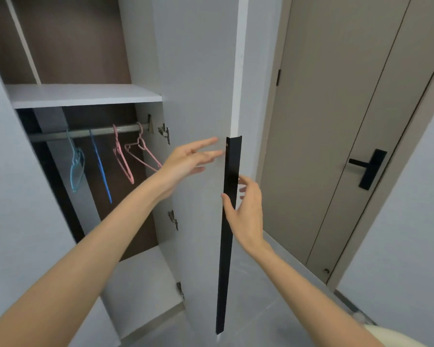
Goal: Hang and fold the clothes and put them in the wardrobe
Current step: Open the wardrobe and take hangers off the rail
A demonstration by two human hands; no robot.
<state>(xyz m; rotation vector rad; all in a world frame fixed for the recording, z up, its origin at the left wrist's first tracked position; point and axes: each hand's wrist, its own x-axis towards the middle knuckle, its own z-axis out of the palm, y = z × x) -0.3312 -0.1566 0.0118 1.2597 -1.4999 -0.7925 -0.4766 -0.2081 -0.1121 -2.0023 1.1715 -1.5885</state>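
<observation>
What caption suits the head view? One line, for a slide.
Left hand and right hand, both open, flank the black handle of the open wardrobe door; bare hangers on the rail.

The left hand (186, 159) and right hand (247, 209) have bare forearms (105, 249); a cream garment (396, 339), perhaps trousers, shows.

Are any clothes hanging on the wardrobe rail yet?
No, the rail carries only bare hangers: a light blue hanger, a blue hanger and two pink hangers, with no garment on any.
</observation>
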